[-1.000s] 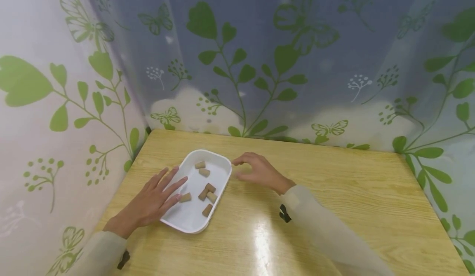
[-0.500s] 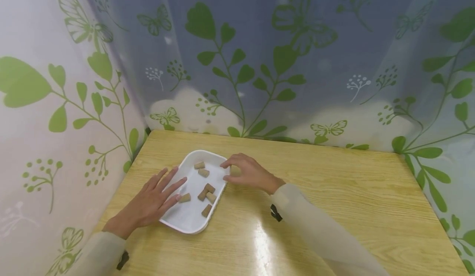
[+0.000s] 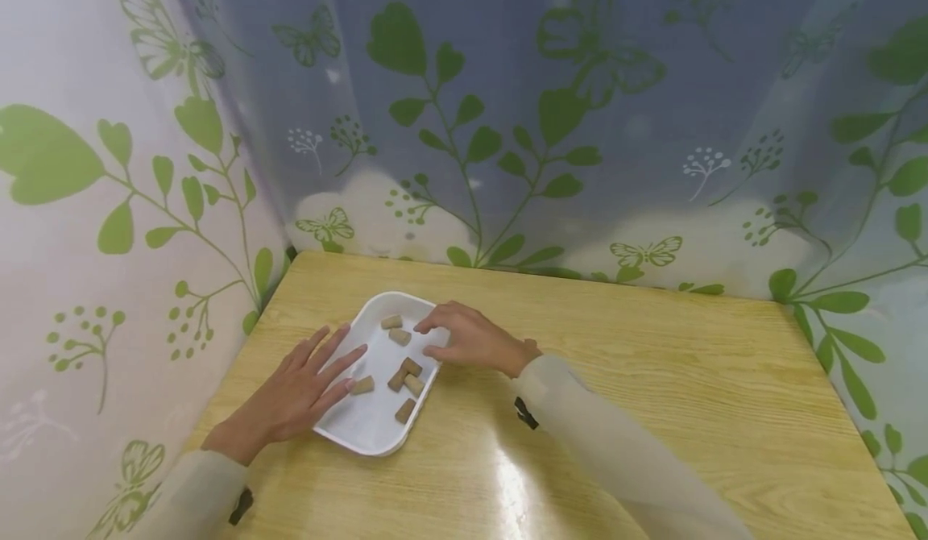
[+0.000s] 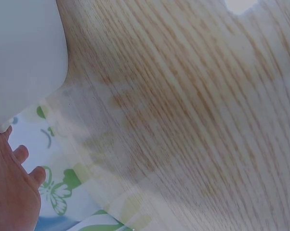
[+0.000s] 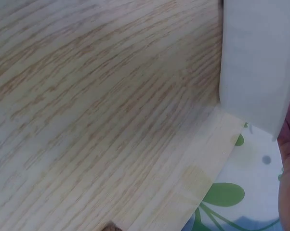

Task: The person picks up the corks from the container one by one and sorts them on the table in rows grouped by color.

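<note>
A white rectangular tray [image 3: 360, 442] lies slanted on the table. In it are several small tan and brown stubby pieces that look like corks: a cork [image 3: 399, 336] in the far part, a cork [image 3: 362, 385] by the left thumb, and a cork [image 3: 405, 411] near the right wall. My left hand [image 3: 299, 391] reaches over the tray's left rim, fingers straight and spread. Across the right rim comes my right hand [image 3: 467, 338], thumb and forefinger apart, pointing at the far corks, with nothing visible between them. Both wrist views show the tray's outer wall and part of a hand.
The light wood table [image 3: 652, 379] extends far to the right of the tray. A patterned curtain [image 3: 507, 161] hangs along its back and left edges. A small brown thing [image 5: 111, 227] shows at the bottom edge of the right wrist view.
My right hand has moved left from beside the tray to over its right rim, its fingertips now near the far corks. The left hand, tray and corks have stayed put.
</note>
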Demonstrator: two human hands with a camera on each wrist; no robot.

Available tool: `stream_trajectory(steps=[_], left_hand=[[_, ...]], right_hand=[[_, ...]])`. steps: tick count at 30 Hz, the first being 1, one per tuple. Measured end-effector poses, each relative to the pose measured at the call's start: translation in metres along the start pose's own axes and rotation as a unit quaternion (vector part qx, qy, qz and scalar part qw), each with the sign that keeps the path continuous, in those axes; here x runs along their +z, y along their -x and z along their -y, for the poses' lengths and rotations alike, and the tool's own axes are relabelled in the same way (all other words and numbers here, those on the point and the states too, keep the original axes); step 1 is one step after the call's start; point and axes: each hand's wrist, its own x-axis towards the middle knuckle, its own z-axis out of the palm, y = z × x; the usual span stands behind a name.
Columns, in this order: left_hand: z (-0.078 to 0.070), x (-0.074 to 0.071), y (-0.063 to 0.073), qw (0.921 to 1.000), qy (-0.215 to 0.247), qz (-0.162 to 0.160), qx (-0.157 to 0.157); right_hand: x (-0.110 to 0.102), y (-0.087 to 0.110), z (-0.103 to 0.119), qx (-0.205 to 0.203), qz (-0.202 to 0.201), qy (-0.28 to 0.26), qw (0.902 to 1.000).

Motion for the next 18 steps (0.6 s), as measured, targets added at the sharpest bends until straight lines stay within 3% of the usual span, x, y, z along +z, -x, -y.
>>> stream_trajectory(steps=[18], left_hand=[[0.001,0.001,-0.001,1.0000,0.006,0.006,-0.002]], right_hand=[[0.013,-0.017,0.002,0.003,0.052,0.012,0.9986]])
